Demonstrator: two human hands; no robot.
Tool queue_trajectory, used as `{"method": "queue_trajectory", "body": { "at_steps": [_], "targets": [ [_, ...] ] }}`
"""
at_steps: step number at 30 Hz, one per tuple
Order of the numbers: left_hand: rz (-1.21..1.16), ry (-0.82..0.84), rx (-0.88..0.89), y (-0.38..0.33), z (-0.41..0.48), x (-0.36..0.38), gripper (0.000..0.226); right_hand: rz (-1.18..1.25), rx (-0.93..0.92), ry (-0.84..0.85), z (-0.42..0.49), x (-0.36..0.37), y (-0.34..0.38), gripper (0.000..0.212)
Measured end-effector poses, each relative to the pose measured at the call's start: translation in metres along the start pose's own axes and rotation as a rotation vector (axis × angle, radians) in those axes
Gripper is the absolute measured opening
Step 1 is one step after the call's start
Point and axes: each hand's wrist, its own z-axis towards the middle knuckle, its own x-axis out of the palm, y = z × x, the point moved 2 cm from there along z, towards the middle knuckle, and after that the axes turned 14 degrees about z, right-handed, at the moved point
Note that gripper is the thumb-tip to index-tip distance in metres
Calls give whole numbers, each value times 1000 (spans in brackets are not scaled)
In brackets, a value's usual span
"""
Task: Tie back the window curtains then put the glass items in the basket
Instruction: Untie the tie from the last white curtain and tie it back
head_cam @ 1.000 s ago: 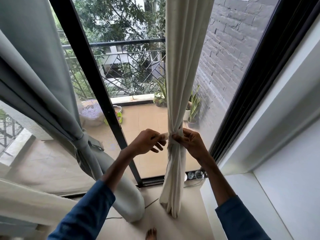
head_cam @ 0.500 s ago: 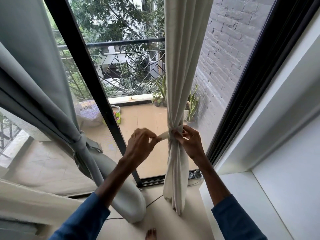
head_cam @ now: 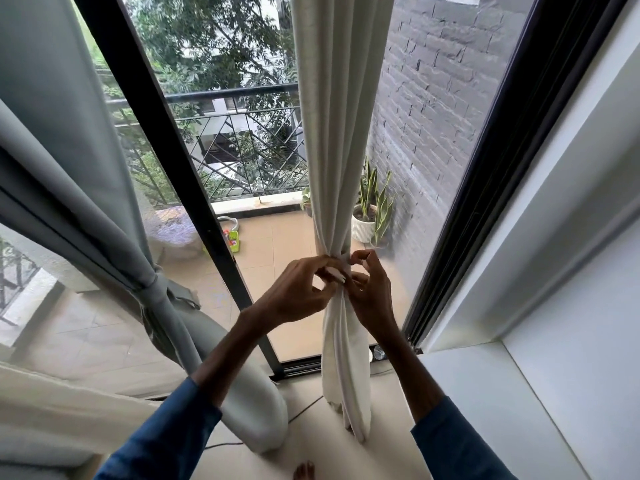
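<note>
Both hands hold a tie (head_cam: pixel 335 274) around the gathered cream curtain (head_cam: pixel 337 133).
The left hand (head_cam: pixel 299 294) pinches the tie's loose end just left of the curtain. The right hand (head_cam: pixel 372 292), fingers curled, grips the tie on the curtain's right side. Small glass items (head_cam: pixel 379 353) sit on the floor just right of the curtain's foot. Well left of it, past the black frame (head_cam: pixel 162 133), a grey curtain (head_cam: pixel 69 168) hangs already tied.
</note>
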Motion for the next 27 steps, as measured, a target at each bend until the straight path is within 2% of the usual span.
{"method": "queue_trajectory", "body": {
  "at_steps": [4, 8, 13, 16, 20, 27],
  "targets": [
    [100, -42, -9, 13, 5, 2, 17, 106, 34, 77, -7, -2, 4, 16],
    [119, -76, 4, 12, 8, -5, 17, 247, 62, 119, -12, -6, 11, 23],
    [56, -20, 23, 9, 7, -5, 18, 214, 66, 39, -13, 1, 8, 17],
    [115, -26, 28, 11, 7, -7, 18, 202, 59, 29, -13, 1, 6, 10],
    [271, -164, -100, 21, 1, -9, 21, 106, 78, 10, -13, 3, 5, 17],
    [122, -474, -430, 18, -6, -8, 37, 71, 91, 61, -14, 14, 6, 17]
  ]
}}
